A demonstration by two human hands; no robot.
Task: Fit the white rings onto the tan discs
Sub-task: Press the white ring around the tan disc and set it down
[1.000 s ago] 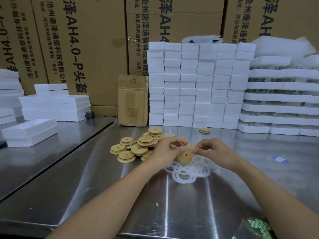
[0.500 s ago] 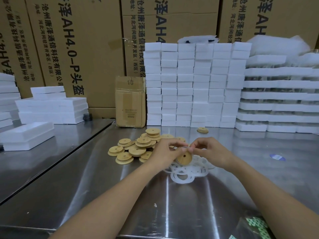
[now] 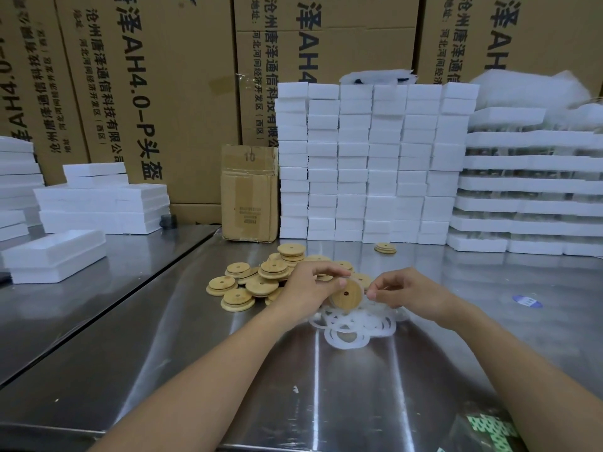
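Note:
My left hand (image 3: 308, 287) grips a tan disc (image 3: 346, 293) with a small centre hole, held upright on its edge above the table. My right hand (image 3: 399, 288) pinches at the disc's right rim, where a thin white ring is being held against it. Under both hands lies a heap of loose white rings (image 3: 352, 324). A pile of tan discs (image 3: 257, 278) spreads to the left of my hands on the steel table (image 3: 326, 386). A short stack of discs (image 3: 385, 248) stands apart farther back.
White foam blocks (image 3: 372, 164) are stacked in a wall behind the work spot, with foam trays (image 3: 528, 184) at the right and more foam (image 3: 98, 197) at the left. A small cardboard box (image 3: 249, 192) stands at the back. A seam divides two table tops.
The two hands have stayed together on the disc, shifting slightly; the right fingers have worked along the disc's right rim. The camera view has drifted a little.

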